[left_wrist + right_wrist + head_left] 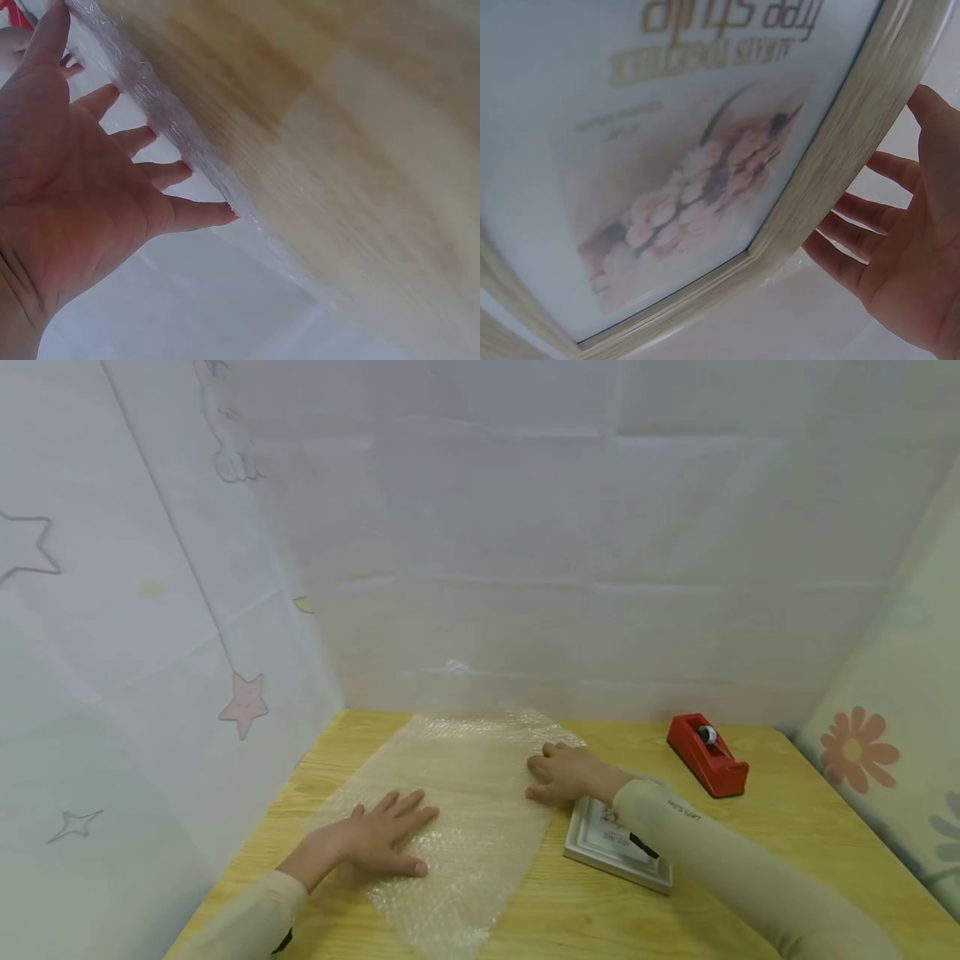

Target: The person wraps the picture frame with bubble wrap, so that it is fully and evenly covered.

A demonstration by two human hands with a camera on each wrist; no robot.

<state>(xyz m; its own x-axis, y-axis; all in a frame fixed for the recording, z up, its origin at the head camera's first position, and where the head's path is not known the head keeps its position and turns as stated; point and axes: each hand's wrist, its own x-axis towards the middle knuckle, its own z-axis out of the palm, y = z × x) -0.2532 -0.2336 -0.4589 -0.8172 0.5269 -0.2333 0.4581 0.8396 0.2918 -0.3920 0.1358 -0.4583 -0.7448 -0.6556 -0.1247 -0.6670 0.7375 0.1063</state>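
A clear sheet of bubble wrap [465, 793] lies on the wooden table. My left hand [378, 839] rests on its left part with the fingers spread; the left wrist view shows the fingertips of that hand [97, 180] at the sheet [172, 124]. At the sheet's right edge, my right hand [566, 772] touches it with loosely bent fingers. A pale picture frame [618, 870] lies just right of the wrap, partly hidden under the right forearm. In the right wrist view this frame [825, 161] looms large, with a printed flower picture, beside the right hand [907, 247].
A red tape dispenser [705, 756] with a roll of tape stands at the back right of the table [780, 827]. Pale sheets printed with stars and flowers hang behind and on both sides [585, 543].
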